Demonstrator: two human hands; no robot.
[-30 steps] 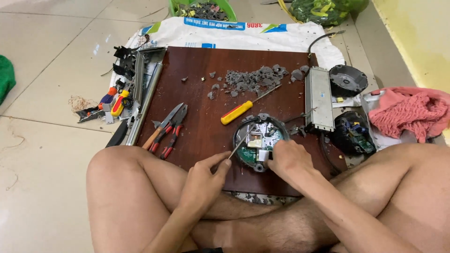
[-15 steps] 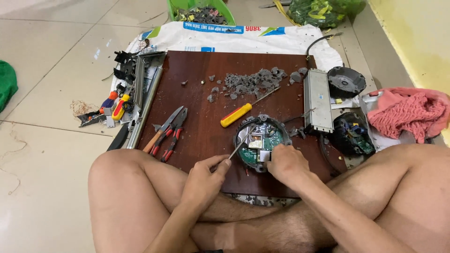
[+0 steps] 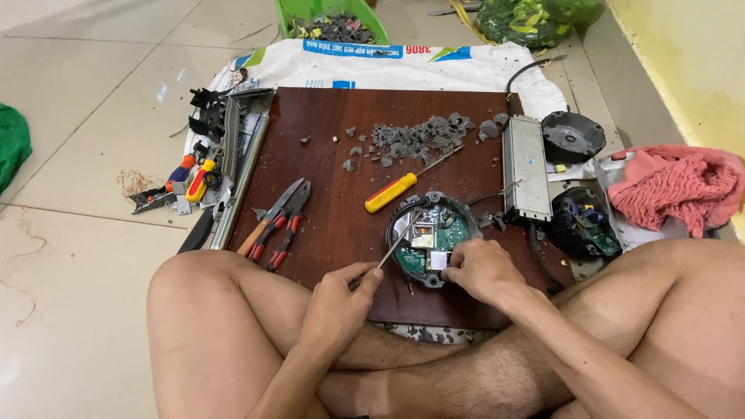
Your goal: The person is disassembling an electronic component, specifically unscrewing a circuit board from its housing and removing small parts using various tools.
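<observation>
Our left hand pinches the handle end of one thin metal tool, whose tip rests on the green circuit board inside the round housing. Our right hand is closed over the near right edge of that same housing, fingers pressing on it and holding it steady. We see the housing lying near the front edge of the dark brown wooden board, which sits on the tiled floor between our crossed legs and one white printed sack. We count one yellow-handled screwdriver lying just beyond the housing, its shaft pointing toward one heap of grey crumbled fragments. Two pliers-type tools lie side by side to the left, one with an orange grip and one with red grips. One long silver metal box lies on the board's right edge, with two more round black housings beside it: one empty, one with a board inside. One pink cloth lies at the far right. One green bin stands behind the sack. A clutter of small tools and a metal rail lie left of the board.
</observation>
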